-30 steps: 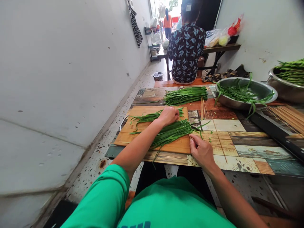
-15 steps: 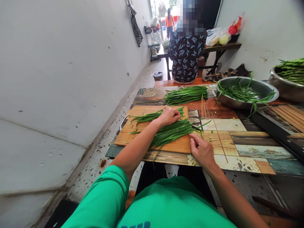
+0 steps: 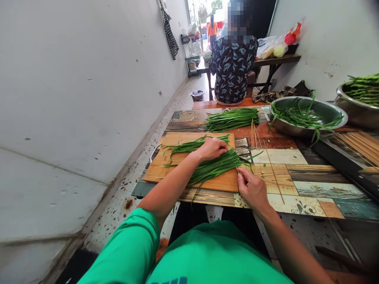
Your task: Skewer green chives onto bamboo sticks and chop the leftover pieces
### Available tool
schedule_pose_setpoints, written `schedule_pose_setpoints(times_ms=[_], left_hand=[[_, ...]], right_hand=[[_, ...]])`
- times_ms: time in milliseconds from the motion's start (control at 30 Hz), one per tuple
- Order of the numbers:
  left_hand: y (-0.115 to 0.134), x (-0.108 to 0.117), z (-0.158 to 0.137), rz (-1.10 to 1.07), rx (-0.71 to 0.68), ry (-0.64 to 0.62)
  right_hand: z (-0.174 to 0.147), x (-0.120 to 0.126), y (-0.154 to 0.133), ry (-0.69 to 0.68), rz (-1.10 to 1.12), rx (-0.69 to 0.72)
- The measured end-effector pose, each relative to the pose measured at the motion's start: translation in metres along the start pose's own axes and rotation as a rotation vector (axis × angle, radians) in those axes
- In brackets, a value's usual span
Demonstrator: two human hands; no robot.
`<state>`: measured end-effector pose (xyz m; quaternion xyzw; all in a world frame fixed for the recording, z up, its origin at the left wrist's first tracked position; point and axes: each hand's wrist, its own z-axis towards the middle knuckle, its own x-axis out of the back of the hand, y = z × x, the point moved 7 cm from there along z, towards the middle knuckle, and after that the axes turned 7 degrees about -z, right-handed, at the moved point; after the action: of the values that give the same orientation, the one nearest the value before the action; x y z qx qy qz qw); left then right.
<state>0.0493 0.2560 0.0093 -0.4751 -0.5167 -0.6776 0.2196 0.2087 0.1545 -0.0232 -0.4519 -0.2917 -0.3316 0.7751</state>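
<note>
Saw at left the wooden cutting board (image 3: 154, 173), with a smaller bunch (image 3: 186, 147) of green stalks laid along its far side and a larger bunch (image 3: 215, 167) nearer the body. Reached across both from the left with the left hand (image 3: 211, 149), palm down, fingers curled at the far edge of the larger bunch; could not tell whether gripping stalks or merely resting on them. Risked, in all likelihood, stalks rolling out of line or mixing with the smaller bunch through too light a hold there, and creased stalks through too hard a press. Pinched with the right hand (image 3: 252, 187), between thumb and bent fingers, apparently a thin skewer (image 3: 237, 169), just beside the larger bunch's trimmed ends at the board's right edge; slanted the forearm in from the lower right. Risked a pricked fingertip from any sudden slip toward the left hand. Noted farther right a loose skewer (image 3: 274, 171), easily rolled away by a careless brush, then the large knife (image 3: 337, 157), perhaps easily knocked by a wide sideways swing.
</note>
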Motion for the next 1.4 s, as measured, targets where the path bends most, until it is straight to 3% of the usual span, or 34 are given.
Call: schedule_pose_setpoints(times_ms=[167,333,633,1000,1400], left_hand=[[-0.013,0.021,0.003,0.151,0.131,0.138],[-0.017,0.014,0.016,0.239,0.131,0.1],[-0.019,0.027,0.015,0.113,0.188,0.188],[-0.009,0.006,0.004,-0.042,0.125,0.029],[-0.013,0.003,0.003,-0.122,0.116,0.037]], right_hand=[[-0.001,-0.002,0.002,-0.015,-0.002,-0.011],[0.0,-0.002,0.002,-0.034,0.004,-0.03],[-0.001,-0.003,0.003,-0.038,0.002,-0.043],[0.0,-0.002,0.003,-0.041,0.015,-0.049],[0.0,-0.003,0.003,-0.038,0.007,-0.039]])
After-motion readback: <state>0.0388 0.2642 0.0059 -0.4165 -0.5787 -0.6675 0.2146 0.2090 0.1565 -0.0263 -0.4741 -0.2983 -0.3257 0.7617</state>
